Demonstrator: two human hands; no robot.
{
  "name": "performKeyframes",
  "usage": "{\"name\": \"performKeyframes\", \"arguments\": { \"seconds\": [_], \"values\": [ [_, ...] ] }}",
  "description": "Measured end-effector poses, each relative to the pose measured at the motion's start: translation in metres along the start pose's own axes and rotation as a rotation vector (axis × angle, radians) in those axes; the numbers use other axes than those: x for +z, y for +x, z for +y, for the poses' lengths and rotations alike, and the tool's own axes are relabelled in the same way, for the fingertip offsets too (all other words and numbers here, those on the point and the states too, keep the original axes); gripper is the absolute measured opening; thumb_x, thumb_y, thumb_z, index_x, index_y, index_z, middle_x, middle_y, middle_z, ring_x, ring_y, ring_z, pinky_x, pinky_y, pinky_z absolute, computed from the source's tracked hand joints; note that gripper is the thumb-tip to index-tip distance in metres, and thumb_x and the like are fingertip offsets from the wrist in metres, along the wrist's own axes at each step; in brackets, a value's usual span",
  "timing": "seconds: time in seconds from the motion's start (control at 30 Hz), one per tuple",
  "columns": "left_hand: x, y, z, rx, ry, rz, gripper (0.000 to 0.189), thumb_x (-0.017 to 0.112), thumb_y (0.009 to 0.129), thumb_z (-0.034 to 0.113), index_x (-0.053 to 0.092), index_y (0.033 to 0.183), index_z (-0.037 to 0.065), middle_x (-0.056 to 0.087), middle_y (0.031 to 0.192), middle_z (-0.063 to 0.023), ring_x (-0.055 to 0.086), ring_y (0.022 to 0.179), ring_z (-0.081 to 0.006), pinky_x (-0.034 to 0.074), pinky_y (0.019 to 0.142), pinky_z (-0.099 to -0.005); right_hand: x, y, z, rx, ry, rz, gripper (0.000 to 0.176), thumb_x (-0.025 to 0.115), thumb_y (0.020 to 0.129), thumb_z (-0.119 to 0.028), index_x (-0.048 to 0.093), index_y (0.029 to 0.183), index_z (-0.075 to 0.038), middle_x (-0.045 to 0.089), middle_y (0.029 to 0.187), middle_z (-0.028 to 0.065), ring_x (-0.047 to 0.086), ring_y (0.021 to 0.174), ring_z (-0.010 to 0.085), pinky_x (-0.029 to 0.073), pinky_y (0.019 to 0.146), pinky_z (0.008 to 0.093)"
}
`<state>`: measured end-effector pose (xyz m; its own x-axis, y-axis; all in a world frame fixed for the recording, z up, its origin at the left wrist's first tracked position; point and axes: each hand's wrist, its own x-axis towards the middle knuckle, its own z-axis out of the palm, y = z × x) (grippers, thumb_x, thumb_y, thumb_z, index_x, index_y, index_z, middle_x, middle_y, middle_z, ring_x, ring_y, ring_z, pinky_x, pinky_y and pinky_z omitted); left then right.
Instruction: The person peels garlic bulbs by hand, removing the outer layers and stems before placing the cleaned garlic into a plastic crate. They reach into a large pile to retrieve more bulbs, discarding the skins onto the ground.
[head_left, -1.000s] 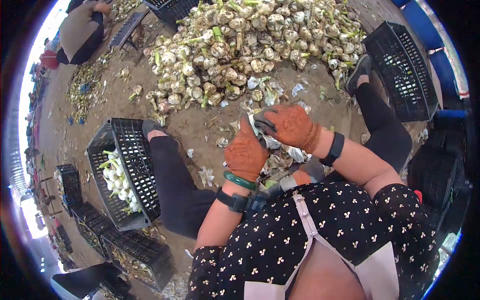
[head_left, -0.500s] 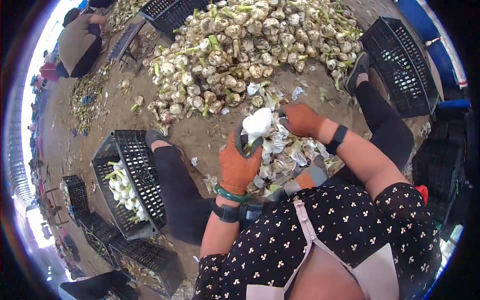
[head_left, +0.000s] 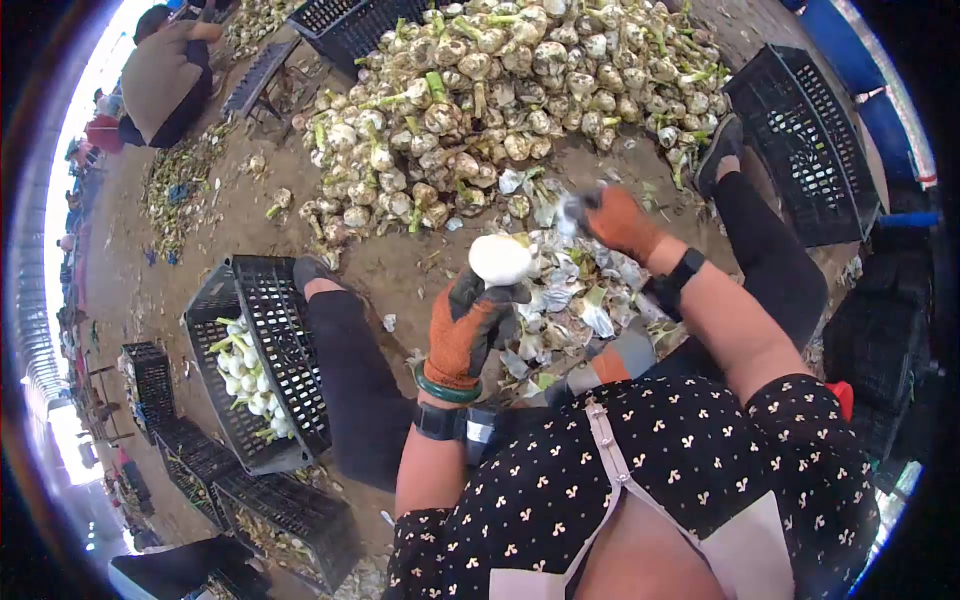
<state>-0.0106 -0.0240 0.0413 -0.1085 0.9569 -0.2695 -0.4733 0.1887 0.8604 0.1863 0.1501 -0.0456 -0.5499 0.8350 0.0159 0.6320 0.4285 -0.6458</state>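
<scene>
Left hand (head_left: 466, 332) grips one bulb (head_left: 500, 260) in its fingers; toward two o'clock, right hand (head_left: 616, 222) blurs, openness unclear.

Garlic pile (head_left: 500, 110) ahead; bulbs (head_left: 245, 372) in crate (head_left: 283, 345) beside left leg (head_left: 350, 385); peelings (head_left: 578, 285) between legs (head_left: 765, 240).

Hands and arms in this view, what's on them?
The left hand and right hand wear orange gloves with dark grey fingers. Left has a green bangle and a dark wristband; right, a black strap. The sleeves are black with a small pale print.
</scene>
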Motion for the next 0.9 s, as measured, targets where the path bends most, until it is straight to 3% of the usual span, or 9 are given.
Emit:
{"name": "performKeyframes", "arguments": {
  "seconds": [0.1, 0.17, 0.2, 0.33, 0.43, 0.57, 0.77, 0.87, 0.9],
  "values": [
    [-0.007, -0.003, -0.015, -0.066, -0.146, 0.232, 0.025, 0.052, 0.082, 0.018, 0.052, 0.1, 0.002, 0.061, 0.078, -0.0095, 0.052, 0.055, -0.0137, 0.04, 0.044, -0.0221, 0.003, -0.015, 0.002, -0.15, -0.11, -0.428, 0.029, 0.057, 0.071, -0.018, 0.057, 0.096, -0.004, 0.06, 0.084, 0.0186, 0.058, 0.075, 0.0334, 0.047, 0.065, 0.0427],
    [-0.045, -0.006, -0.031, 0.219, -0.425, 0.427, 0.025, 0.047, 0.085, 0.024, 0.052, 0.098, 0.003, 0.06, 0.085, -0.0116, 0.052, 0.057, -0.0154, 0.039, 0.042, -0.0212, 0.004, -0.013, 0.005, -0.357, -0.487, -0.679, 0.029, 0.058, 0.069, -0.023, 0.058, 0.092, -0.004, 0.06, 0.083, 0.0178, 0.058, 0.077, 0.0336, 0.047, 0.067, 0.0424],
    [-0.083, -0.016, -0.029, 0.378, -0.46, 0.469, 0.03, 0.046, 0.085, 0.025, 0.05, 0.103, 0.001, 0.058, 0.091, -0.0123, 0.052, 0.061, -0.0147, 0.041, 0.045, -0.0217, -0.008, -0.003, -0.018, -0.194, -0.589, -0.823, 0.028, 0.056, 0.071, -0.026, 0.059, 0.089, -0.004, 0.061, 0.081, 0.0162, 0.058, 0.077, 0.0332, 0.047, 0.068, 0.0418],
    [-0.086, -0.035, 0.062, 0.789, -0.527, 0.018, 0.037, 0.045, 0.085, 0.026, 0.046, 0.111, -0.001, 0.054, 0.102, -0.0131, 0.051, 0.071, -0.016, 0.044, 0.053, -0.0236, 0.006, 0.016, -0.012, -0.018, -0.454, -0.49, 0.035, 0.058, 0.07, -0.032, 0.059, 0.095, -0.009, 0.061, 0.084, 0.0145, 0.057, 0.079, 0.0319, 0.046, 0.07, 0.0407],
    [-0.102, -0.025, 0.036, 0.46, -0.604, 0.288, 0.038, 0.048, 0.083, 0.021, 0.045, 0.113, -0.002, 0.055, 0.101, -0.0134, 0.053, 0.071, -0.019, 0.045, 0.056, -0.0253, 0.05, 0.047, 0.017, -0.066, -0.419, -0.293, 0.035, 0.055, 0.073, -0.024, 0.055, 0.104, -0.007, 0.061, 0.088, 0.0153, 0.057, 0.084, 0.0316, 0.047, 0.069, 0.0427],
    [-0.08, 0.004, -0.014, 0.111, -0.313, 0.649, 0.035, 0.049, 0.08, 0.009, 0.045, 0.113, -0.003, 0.056, 0.098, -0.0126, 0.056, 0.076, -0.0207, 0.048, 0.062, -0.0279, 0.101, 0.08, 0.034, 0.055, -0.444, -0.452, 0.045, 0.052, 0.075, -0.02, 0.046, 0.118, -0.01, 0.058, 0.1, 0.0162, 0.056, 0.089, 0.0314, 0.046, 0.075, 0.0419],
    [-0.059, 0.017, -0.006, -0.12, -0.455, 0.437, 0.038, 0.048, 0.084, 0.007, 0.042, 0.12, -0.002, 0.057, 0.1, -0.0134, 0.059, 0.084, -0.0221, 0.05, 0.071, -0.0336, 0.14, 0.096, 0.07, 0.143, -0.308, -0.335, 0.036, 0.049, 0.08, -0.033, 0.057, 0.104, -0.006, 0.058, 0.094, 0.0198, 0.054, 0.092, 0.0328, 0.044, 0.079, 0.0398],
    [-0.095, 0.016, -0.052, -0.185, 0.12, 0.473, 0.038, 0.049, 0.085, 0.013, 0.043, 0.121, 0.0, 0.058, 0.095, -0.0104, 0.058, 0.078, -0.0177, 0.05, 0.066, -0.0304, 0.137, 0.096, 0.091, 0.334, 0.366, -0.206, 0.041, 0.05, 0.082, -0.037, 0.055, 0.105, -0.004, 0.058, 0.095, 0.0191, 0.054, 0.092, 0.0336, 0.044, 0.082, 0.0386],
    [-0.092, 0.018, -0.056, -0.229, 0.301, 0.45, 0.037, 0.05, 0.085, 0.014, 0.045, 0.12, 0.001, 0.058, 0.093, -0.0091, 0.058, 0.076, -0.0166, 0.049, 0.065, -0.0297, 0.133, 0.086, 0.091, 0.448, 0.966, -0.339, 0.039, 0.049, 0.083, -0.035, 0.053, 0.108, -0.005, 0.057, 0.099, 0.0171, 0.054, 0.095, 0.0341, 0.043, 0.082, 0.0421]
  ]
}}
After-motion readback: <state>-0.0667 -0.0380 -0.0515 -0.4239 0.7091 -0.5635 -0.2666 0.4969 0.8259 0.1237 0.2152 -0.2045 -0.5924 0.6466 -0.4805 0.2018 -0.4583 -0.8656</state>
